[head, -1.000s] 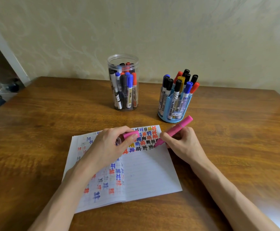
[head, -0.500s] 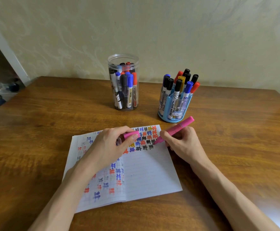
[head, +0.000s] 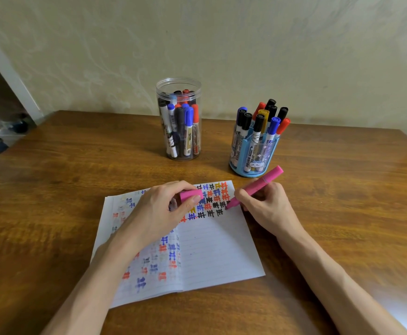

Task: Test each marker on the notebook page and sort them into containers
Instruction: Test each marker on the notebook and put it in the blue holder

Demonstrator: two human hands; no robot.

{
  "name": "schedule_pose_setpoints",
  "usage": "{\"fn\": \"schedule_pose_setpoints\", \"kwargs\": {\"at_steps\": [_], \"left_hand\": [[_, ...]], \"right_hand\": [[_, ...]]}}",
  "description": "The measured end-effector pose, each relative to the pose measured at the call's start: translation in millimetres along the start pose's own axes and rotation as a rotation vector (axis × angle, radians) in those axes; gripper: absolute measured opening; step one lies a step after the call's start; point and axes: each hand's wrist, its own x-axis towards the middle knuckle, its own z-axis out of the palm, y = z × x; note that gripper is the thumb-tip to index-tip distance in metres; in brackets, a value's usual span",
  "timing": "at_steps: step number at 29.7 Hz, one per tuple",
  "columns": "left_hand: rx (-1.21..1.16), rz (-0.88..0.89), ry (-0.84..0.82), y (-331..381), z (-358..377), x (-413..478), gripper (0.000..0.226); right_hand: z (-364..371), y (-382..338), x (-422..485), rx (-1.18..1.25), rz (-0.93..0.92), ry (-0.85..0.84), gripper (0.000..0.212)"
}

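Observation:
An open lined notebook [head: 212, 252] lies on the wooden table [head: 342, 201], its upper part covered in coloured marks. My right hand [head: 265, 206] grips a pink marker [head: 258, 184], with the tip on the page beside the black marks. My left hand [head: 159, 211] rests on the page and pinches the pink cap [head: 191, 195]. Behind the notebook stand a clear plastic jar [head: 178, 119] and a blue pen holder [head: 253, 153], each filled with several markers.
A pale wall runs along the table's far edge. At the far left, beyond the table, a doorway shows blurred items on the floor [head: 6, 134]. Bare wood stretches to the left and right of the notebook.
The pink marker's tip has shifted slightly on the page, moving up and then back down beside the black marks. My left hand has stayed in place with the cap.

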Motion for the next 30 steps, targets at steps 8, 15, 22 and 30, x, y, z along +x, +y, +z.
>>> {"fn": "schedule_pose_setpoints", "kwargs": {"at_steps": [8,15,22,30], "left_hand": [[0.013,0.03,0.021,2.8,0.7,-0.3,0.027],[0.002,0.008,0.012,1.7,-0.5,0.1,0.036],[-0.028,0.024,0.0,7.3,-2.1,-0.7,0.04],[-0.086,0.047,0.015,10.3,-2.0,-2.7,0.033]], "right_hand": [[-0.2,-0.2,-0.6,0.01,0.062,0.033,0.015],[-1.1,-1.5,-0.4,-0.015,0.037,-0.027,0.013],[-0.5,-5.2,-6.9,0.396,-0.105,-0.085,0.009],[5.4,-7.0,-13.5,0.453,-0.199,-0.212,0.019]]}}
